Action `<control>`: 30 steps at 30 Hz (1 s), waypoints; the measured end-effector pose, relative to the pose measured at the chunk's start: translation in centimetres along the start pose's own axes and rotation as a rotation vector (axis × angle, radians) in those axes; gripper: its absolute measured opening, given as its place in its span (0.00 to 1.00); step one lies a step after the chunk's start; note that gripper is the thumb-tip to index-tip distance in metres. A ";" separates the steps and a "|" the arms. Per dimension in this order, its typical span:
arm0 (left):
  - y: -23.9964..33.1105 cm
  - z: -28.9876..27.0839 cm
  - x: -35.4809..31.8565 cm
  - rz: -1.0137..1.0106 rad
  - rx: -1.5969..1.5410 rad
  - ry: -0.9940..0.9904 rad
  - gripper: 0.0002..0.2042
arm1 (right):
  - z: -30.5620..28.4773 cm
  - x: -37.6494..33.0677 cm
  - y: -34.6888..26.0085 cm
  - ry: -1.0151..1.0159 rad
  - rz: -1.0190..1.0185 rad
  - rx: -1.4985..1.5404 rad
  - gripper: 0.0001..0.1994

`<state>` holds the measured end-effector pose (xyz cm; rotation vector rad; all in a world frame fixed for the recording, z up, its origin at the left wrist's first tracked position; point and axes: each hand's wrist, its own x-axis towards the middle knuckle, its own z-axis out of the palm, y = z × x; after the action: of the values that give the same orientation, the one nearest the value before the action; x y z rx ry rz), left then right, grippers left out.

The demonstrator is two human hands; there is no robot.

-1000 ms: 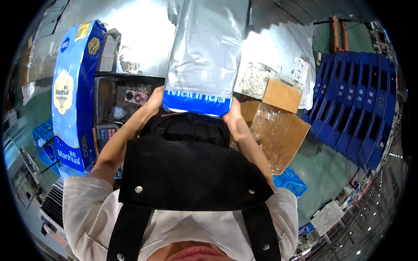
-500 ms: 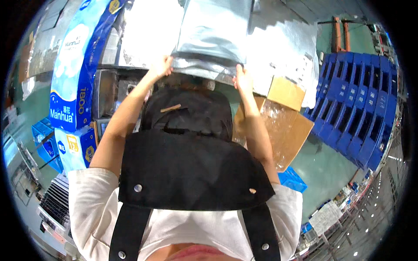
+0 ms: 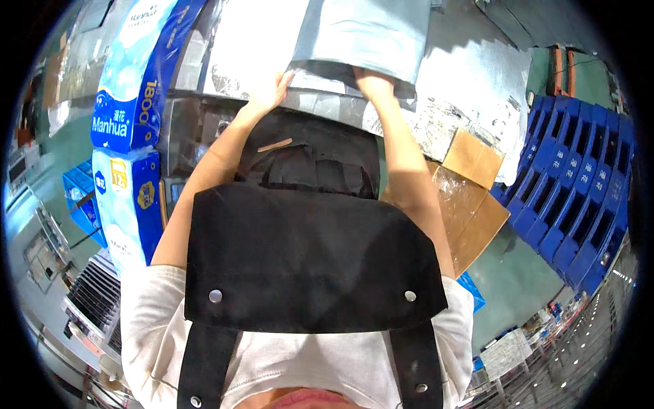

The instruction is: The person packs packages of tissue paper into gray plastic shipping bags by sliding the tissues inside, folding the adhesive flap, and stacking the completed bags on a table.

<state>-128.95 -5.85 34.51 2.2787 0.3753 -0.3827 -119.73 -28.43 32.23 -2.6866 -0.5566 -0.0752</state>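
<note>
A grey plastic mailer bag (image 3: pixel 364 34) lies flat on the work table, its open mouth toward me. At the mouth's left corner, my left hand (image 3: pixel 274 91) pinches the bag's edge with closed fingers. My right hand (image 3: pixel 372 83) reaches into the mouth near its right side. The bag's upper layer hides most of those fingers, so their pose does not show. What the bag holds, if anything, cannot be seen.
Blue and white wrapped packs (image 3: pixel 129 112) stand to the left. A brown cardboard box (image 3: pixel 463 204) sits at the right of the table, with stacked blue plastic pallets (image 3: pixel 565 180) beyond it. My black apron (image 3: pixel 310 255) hangs in front of me.
My right hand has gone from gripping the bag's right corner to reaching inside its mouth. The left hand stays at the left corner. The whole view has shifted somewhat.
</note>
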 end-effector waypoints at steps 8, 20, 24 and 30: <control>2.6 -1.6 -0.1 0.004 -0.059 0.019 0.19 | -0.3 -5.8 -2.5 -0.043 -0.052 0.197 0.06; -1.9 -2.1 2.9 -0.085 -0.291 -0.111 0.15 | -9.5 -22.2 6.0 -0.274 0.357 0.325 0.14; -4.4 -5.2 2.4 -0.321 -0.367 -0.183 0.15 | -15.9 -35.3 15.3 -1.220 0.479 -0.391 0.19; 3.3 -7.3 5.6 0.678 0.681 0.322 0.30 | -13.6 -11.1 7.6 -0.159 0.126 0.042 0.15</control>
<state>-121.45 -1.72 39.27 2.9463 -0.4534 0.2550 -126.64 -44.23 40.54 -2.6946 -0.4286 0.1843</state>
